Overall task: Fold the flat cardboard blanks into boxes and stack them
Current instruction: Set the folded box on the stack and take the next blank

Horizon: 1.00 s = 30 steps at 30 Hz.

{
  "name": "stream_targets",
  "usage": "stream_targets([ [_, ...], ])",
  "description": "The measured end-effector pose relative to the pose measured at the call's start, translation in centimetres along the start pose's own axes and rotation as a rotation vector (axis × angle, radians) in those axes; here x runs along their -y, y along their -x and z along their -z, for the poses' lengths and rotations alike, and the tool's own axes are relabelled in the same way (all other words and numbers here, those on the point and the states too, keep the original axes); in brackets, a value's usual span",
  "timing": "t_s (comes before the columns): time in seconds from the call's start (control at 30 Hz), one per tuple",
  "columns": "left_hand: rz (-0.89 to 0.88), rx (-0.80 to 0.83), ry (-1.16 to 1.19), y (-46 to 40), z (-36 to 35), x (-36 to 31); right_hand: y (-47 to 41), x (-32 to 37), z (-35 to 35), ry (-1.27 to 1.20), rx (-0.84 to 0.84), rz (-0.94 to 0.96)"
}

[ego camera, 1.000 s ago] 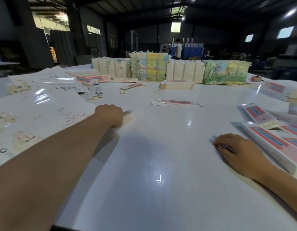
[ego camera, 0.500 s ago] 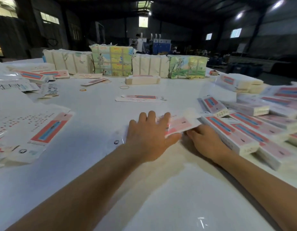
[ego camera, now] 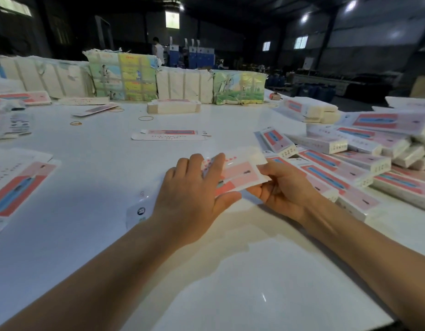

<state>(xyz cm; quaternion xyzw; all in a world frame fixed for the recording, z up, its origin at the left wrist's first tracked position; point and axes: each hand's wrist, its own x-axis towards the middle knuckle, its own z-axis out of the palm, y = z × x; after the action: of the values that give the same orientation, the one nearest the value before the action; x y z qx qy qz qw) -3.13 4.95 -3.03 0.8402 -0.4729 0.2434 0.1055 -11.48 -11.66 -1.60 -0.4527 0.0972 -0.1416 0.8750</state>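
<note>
On white table [ego camera: 230,271], left hand [ego camera: 192,197] flat, fingers straight on cardboard blank [ego camera: 240,172]; right hand [ego camera: 280,187] pinches its edge.

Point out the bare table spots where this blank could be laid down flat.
Bare table lies between the forearms, and between the left hand and the lone flat blank beyond. The right side is crowded with folded boxes; printed sheets fill the left edge.
</note>
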Motion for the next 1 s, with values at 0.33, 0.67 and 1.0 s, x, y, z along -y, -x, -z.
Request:
stream_targets([
  [0.33,-0.161,-0.092,0.027,-0.1,0.7,1.4,0.2,0.0,0.4,0.238,0.078,-0.136],
  [0.67,0.131,-0.008,0.115,-0.7,-0.1,1.7,-0.2,-0.1,0.9,0.78,-0.478,0.511],
  [1.0,0.055,-0.033,-0.018,-0.6,-0.8,1.0,0.2,-1.9,-0.1,1.004,-0.253,0.448],
])
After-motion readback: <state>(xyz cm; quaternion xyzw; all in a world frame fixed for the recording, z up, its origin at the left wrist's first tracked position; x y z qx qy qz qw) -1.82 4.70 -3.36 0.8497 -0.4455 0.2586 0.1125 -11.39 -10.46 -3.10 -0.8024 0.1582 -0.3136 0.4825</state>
